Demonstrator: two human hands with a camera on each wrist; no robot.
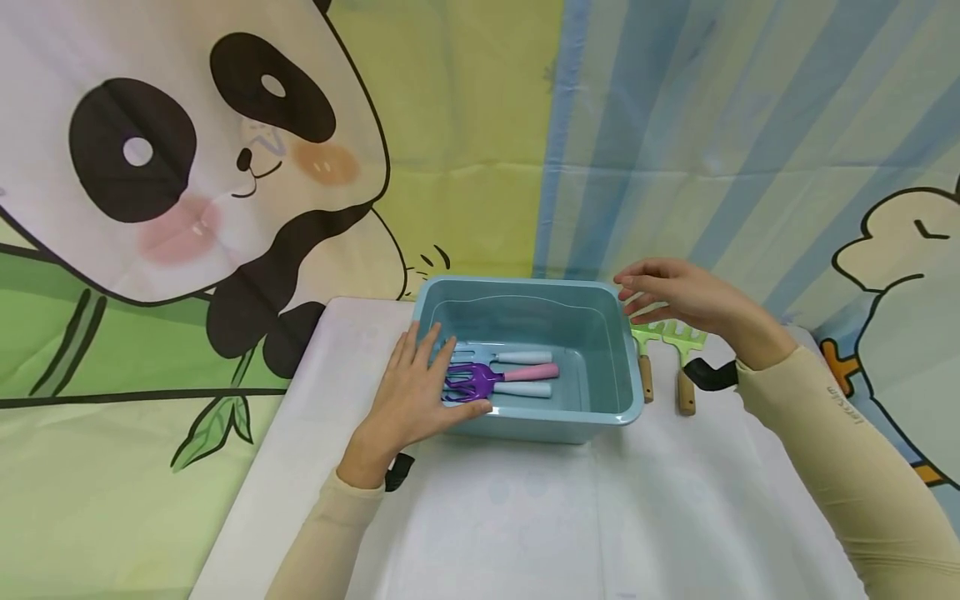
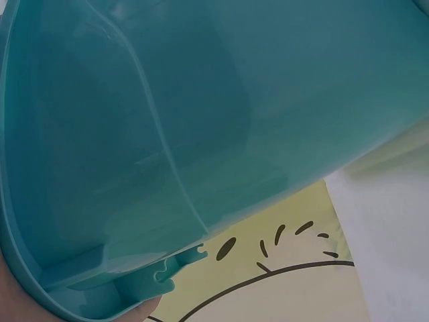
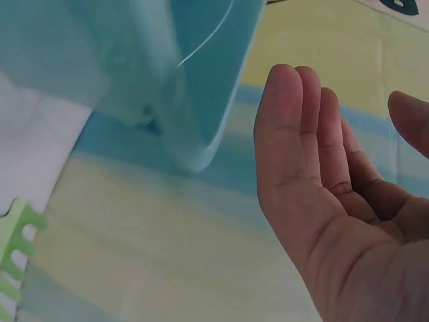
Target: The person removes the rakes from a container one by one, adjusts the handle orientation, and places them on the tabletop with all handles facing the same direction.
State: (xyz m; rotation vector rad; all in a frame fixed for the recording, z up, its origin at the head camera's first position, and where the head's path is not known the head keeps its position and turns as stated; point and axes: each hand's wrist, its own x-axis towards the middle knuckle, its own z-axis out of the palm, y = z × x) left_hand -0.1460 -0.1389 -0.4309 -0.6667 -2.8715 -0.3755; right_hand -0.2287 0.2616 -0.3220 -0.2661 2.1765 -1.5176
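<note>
A blue plastic bin [image 1: 525,427] stands on the table with small garden tools inside. These include a purple hand rake [image 1: 476,382] with a pink handle and light-blue tools [image 1: 525,389] beside it. My left hand [image 1: 408,392] lies at the bin's left end, fingers straight and spread along the rim, thumb over the front edge. In the left wrist view, the bin's end wall [image 2: 134,168] fills most of the picture. Off the bin's far right corner is my right hand [image 1: 678,296], fingers relaxed and holding nothing; the right wrist view shows its bare palm [image 3: 348,248].
To the right of the bin lie two green hand rakes [image 1: 683,342] with wooden handles, partly under my right forearm. A white cloth [image 1: 510,517] covers the table. Behind it hangs a printed curtain [image 1: 465,125] with a panda.
</note>
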